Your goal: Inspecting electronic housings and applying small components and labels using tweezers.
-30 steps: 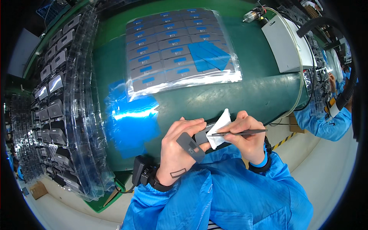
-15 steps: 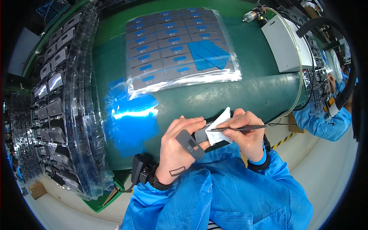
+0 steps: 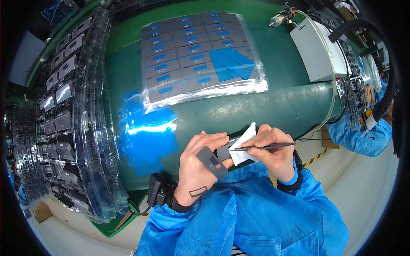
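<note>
At the near edge of the bench (image 3: pixel 205 109), the left hand (image 3: pixel 190 155) grasped a dark device (image 3: pixel 223 152), seemingly for steadiness, a grey panel (image 3: pixel 212 165) on its back perhaps for convenience, while the right hand (image 3: pixel 275 155) pinched a white cloth (image 3: pixel 244 146) and black tweezers (image 3: pixel 279 146).

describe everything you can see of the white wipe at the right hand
The white wipe, paper or cloth, looks thin and folded, one pointed corner facing away from the person. The right hand touches it while holding slim dark tweezers, whose tip crosses it. It partly covers a grey device in the left hand.
</note>
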